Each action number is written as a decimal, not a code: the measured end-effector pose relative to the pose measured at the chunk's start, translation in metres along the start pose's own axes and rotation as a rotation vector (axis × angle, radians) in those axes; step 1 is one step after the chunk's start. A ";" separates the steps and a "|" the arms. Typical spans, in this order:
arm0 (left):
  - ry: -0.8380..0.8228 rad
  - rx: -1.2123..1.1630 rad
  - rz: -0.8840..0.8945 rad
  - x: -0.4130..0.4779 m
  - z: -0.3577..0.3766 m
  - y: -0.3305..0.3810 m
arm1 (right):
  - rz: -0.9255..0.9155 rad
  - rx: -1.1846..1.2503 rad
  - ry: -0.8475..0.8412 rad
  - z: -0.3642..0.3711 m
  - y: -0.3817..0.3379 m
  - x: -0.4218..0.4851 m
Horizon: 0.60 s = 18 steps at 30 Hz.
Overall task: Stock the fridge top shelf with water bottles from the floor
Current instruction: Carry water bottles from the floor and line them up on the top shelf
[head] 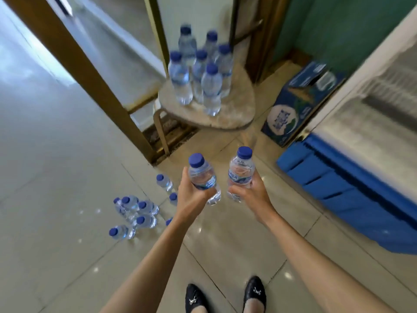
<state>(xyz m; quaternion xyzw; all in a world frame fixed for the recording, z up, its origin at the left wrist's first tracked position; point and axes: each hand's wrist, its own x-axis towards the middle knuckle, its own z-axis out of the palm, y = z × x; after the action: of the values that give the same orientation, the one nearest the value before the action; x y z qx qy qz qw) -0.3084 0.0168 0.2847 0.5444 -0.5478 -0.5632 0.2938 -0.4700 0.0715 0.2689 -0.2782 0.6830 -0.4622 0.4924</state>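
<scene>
My left hand (193,195) grips a small clear water bottle (200,172) with a blue cap, held upright in front of me. My right hand (252,193) grips a second blue-capped bottle (240,170) beside it. Several more bottles (135,213) stand on the tiled floor to the lower left of my hands. Several others (200,71) stand on a round stool (228,114) ahead. The fridge (365,114) shows at the right edge, with its blue base grille (338,181) low down. Its shelves are out of view.
A blue cardboard water carton (300,100) sits on the floor between the stool and the fridge. A wooden door frame (90,71) runs diagonally at left. My two black shoes (225,294) stand on the tiles at the bottom.
</scene>
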 end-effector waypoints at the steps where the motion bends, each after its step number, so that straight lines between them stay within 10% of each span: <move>1: -0.028 0.013 0.043 -0.003 -0.001 0.037 | -0.021 0.012 0.012 -0.008 -0.033 -0.012; 18: -0.311 -0.084 0.800 -0.065 0.088 0.597 | -0.595 0.119 0.572 -0.232 -0.502 -0.207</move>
<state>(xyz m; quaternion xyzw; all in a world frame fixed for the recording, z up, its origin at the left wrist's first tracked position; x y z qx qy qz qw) -0.5337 -0.0324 0.8460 0.1853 -0.7300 -0.5021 0.4250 -0.6489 0.1176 0.8294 -0.2951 0.6541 -0.6816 0.1432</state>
